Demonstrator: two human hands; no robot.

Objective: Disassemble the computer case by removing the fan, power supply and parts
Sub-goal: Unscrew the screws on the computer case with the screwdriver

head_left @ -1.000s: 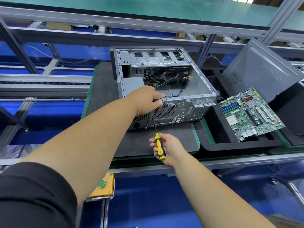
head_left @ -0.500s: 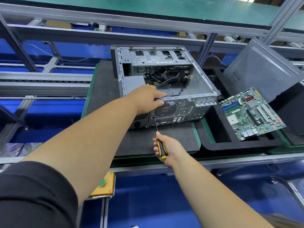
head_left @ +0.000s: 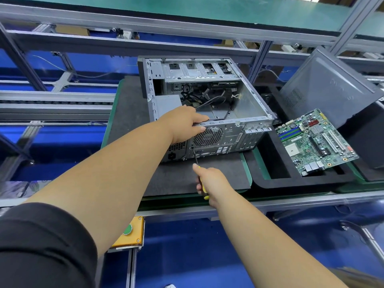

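Black sleeve (head_left: 41, 246) covers the left upper arm at the nearest edge of view; bare forearm runs up and right from it; a yellow box with a green button (head_left: 128, 231) sits under the bench edge below that arm. Right hand (head_left: 212, 183) nearer, forearm entering from lower right, fingers curled tight round the yellow-and-black handle of a screwdriver (head_left: 200, 173); shaft angled up and slightly left, tip touching the rear panel of the computer case (head_left: 245, 104) just below-left of the round fan grille (head_left: 207, 136). Left hand (head_left: 185, 123) beyond, arm fully extended, palm down over the top rear edge of the case, fingers wrapped onto the rim, thumb side toward the grille; grips the rim. Case lies on its side, open face up, on a dark foam mat (head_left: 178, 175); loose cables (head_left: 207, 100) inside. Right of it, a green motherboard (head_left: 315, 142) rests tilted on a black foam tray (head_left: 280, 175); behind that, a grey side panel (head_left: 328, 88) leans upright.
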